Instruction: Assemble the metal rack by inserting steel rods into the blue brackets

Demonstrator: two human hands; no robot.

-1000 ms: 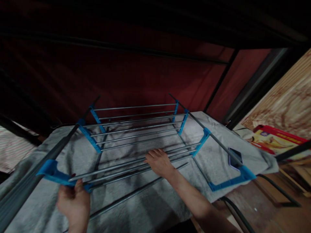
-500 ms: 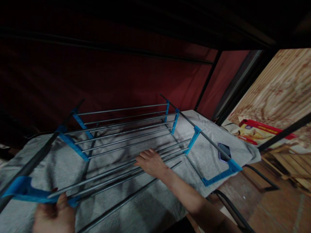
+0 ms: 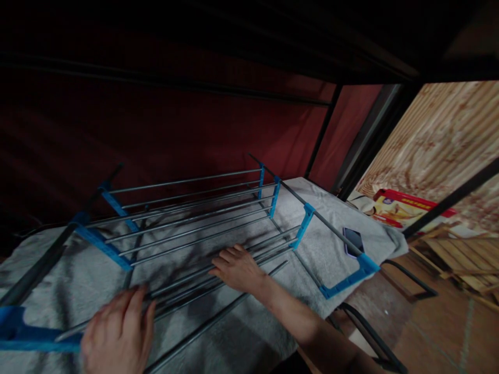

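A rack of grey metal rods and blue plastic brackets lies on a grey cloth (image 3: pixel 331 213). My left hand (image 3: pixel 119 332) is over the near-left rods, its fingers curled down around a metal rod (image 3: pixel 171 284) just right of the near-left blue bracket (image 3: pixel 35 335). Part of the rods under this hand is hidden. Further right, my right hand (image 3: pixel 237 270) is closed over the middle of the same group of rods. Those rods run toward a blue bracket (image 3: pixel 302 228) on the right side. One loose-looking rod end (image 3: pixel 285 263) stops short of that side.
A phone (image 3: pixel 353 242) lies on the cloth beyond the right side tube. Dark metal frame posts (image 3: pixel 323 135) and a dark red curtain (image 3: pixel 195 130) stand behind. To the right are a red and yellow box (image 3: pixel 409 205) and a slatted wooden piece (image 3: pixel 463 254).
My left hand has moved from pinching at the near-left bracket to lying over the rods, further right. My right hand stays on the rods. The view has shifted slightly right.
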